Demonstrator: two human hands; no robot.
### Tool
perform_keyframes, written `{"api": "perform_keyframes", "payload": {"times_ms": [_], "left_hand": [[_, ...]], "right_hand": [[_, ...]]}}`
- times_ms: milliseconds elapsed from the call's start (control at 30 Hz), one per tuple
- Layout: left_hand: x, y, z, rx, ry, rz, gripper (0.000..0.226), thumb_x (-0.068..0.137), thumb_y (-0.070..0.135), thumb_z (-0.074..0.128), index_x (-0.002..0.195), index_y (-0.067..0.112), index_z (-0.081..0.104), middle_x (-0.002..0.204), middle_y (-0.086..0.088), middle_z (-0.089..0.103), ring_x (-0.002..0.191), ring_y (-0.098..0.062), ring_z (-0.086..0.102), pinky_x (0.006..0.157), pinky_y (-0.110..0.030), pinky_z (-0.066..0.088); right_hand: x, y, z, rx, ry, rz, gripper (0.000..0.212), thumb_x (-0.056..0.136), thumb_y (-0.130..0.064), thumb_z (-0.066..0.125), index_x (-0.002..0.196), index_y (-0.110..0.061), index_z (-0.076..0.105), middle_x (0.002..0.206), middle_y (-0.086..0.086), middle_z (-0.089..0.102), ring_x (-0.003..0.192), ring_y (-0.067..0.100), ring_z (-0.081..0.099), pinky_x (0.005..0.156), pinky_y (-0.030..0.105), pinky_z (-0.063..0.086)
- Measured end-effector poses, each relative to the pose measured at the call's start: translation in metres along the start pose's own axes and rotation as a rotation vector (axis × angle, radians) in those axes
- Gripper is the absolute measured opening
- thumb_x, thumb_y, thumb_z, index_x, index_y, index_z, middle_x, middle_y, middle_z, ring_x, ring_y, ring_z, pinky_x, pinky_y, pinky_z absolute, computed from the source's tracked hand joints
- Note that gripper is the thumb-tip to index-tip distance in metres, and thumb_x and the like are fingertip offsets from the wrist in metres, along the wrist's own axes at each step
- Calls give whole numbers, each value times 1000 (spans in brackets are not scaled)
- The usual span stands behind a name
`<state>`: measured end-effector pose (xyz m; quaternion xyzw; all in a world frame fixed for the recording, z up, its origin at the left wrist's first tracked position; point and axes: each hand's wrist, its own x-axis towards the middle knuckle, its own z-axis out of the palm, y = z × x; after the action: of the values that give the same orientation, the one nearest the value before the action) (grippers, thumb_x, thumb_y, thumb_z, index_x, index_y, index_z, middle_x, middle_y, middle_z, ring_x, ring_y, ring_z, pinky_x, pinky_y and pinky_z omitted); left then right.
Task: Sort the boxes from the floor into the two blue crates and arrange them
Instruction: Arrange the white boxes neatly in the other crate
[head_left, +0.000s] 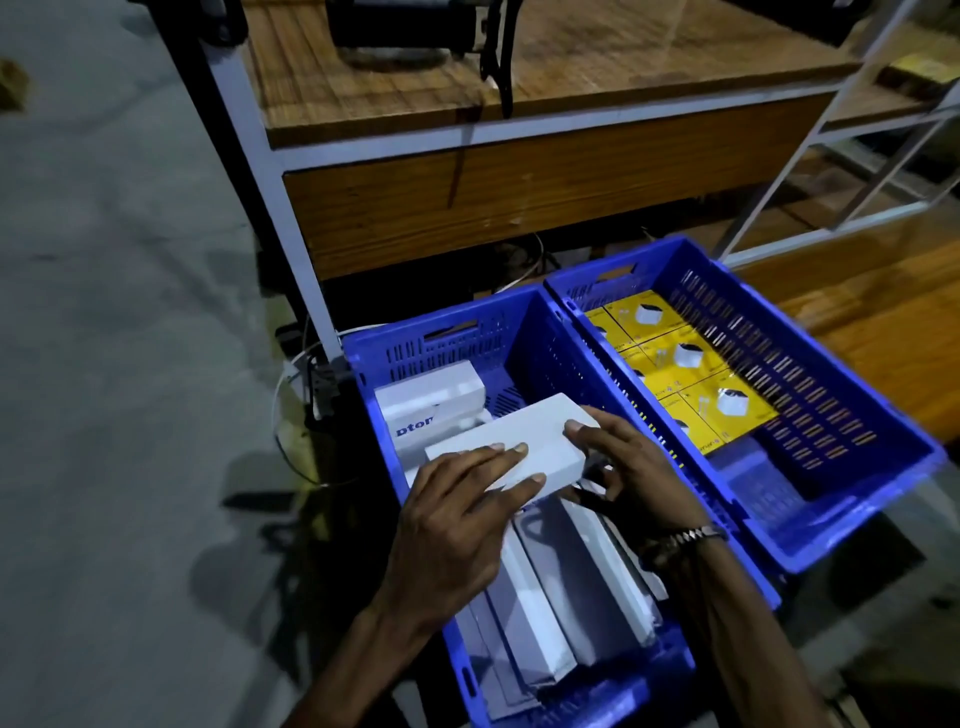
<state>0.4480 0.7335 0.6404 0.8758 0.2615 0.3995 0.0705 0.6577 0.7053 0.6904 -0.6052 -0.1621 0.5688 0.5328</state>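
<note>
Both hands grip one white box (511, 441) over the left blue crate (524, 322): the left hand (457, 525) clamps its near end with thumb and fingers, the right hand (623, 467) pinches its right end. Best to lower it level and square with the white boxes standing on edge (561, 587) below. The right blue crate (841, 374) holds the yellow boxes (691, 379), so white should stay left.

Wooden bench (545, 67) on grey metal frame (244, 104), dark machine (395, 26) on top, white cables (291, 374) beneath, concrete floor (104, 312).
</note>
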Motion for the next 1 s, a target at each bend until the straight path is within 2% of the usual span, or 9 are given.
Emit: {"api": "perform_keyframes", "payload": {"times_ms": [100,267,333,400,500,633,833,933,1000], "left_hand": [[6,8,3,-186,26,-182,46,89,40,81,130,20,72,117,12,74,103,-13,72,85,-40,55],[47,-11,2,-613,-55,-887,80,84,50,80,153,37,42,144,9,54,119,2,60,88,-17,53],[59,-18,-3,-1023,-173,-1040,67,87,40,76,149,34,49,140,1,63,111,-2,69,81,-16,57],[59,-20,3,-1189,-100,-1108,47,93,27,73,139,25,61,130,-6,72,112,-20,73,89,-34,61],[53,-20,20,-1111,296,-1347,34,98,21,70,132,19,66,120,-7,76,105,-29,74,83,-46,64],[54,-24,36,-1067,657,-1479,35,102,20,66,137,18,61,120,-4,74,99,-18,74,67,-31,63],[62,-9,70,-1071,670,-1644,34,101,6,62,127,24,50,111,0,65,89,-13,64,81,-36,56],[58,-21,82,-1051,732,-1791,30,101,8,62,124,19,46,110,-6,63,82,-19,62,71,-33,52],[58,-23,89,-1020,739,-1853,48,98,19,66,139,11,42,131,-11,58,102,-29,64,87,-39,54]], "right_hand": [[11,-5,0,11,95,-44,46,77,-6,81,121,-17,69,93,7,76,86,26,62,79,42,46],[21,-22,4,-253,-159,-61,38,82,-7,78,118,-14,72,99,11,76,89,26,68,72,31,56],[26,-27,11,-315,-285,-46,41,84,-15,79,123,-22,71,114,19,75,98,31,70,87,42,54],[32,-28,15,-316,-302,-25,47,83,-27,83,128,-28,68,119,18,74,106,34,72,95,48,55],[32,-27,4,-439,-281,-25,50,81,-36,82,128,-31,66,120,4,75,102,23,75,87,41,61],[35,-13,-15,-269,-237,68,45,78,-17,85,119,-20,67,102,5,76,82,21,68,78,40,56],[82,8,-12,-102,95,-23,12,90,-10,75,98,-11,67,64,1,58,42,5,44,39,16,34],[112,15,-2,-324,23,-86,13,89,-6,73,79,-14,68,64,4,56,43,5,41,40,17,33],[133,22,4,-504,2,-85,7,82,-14,77,81,-15,70,72,5,65,53,9,51,51,23,43]]}}
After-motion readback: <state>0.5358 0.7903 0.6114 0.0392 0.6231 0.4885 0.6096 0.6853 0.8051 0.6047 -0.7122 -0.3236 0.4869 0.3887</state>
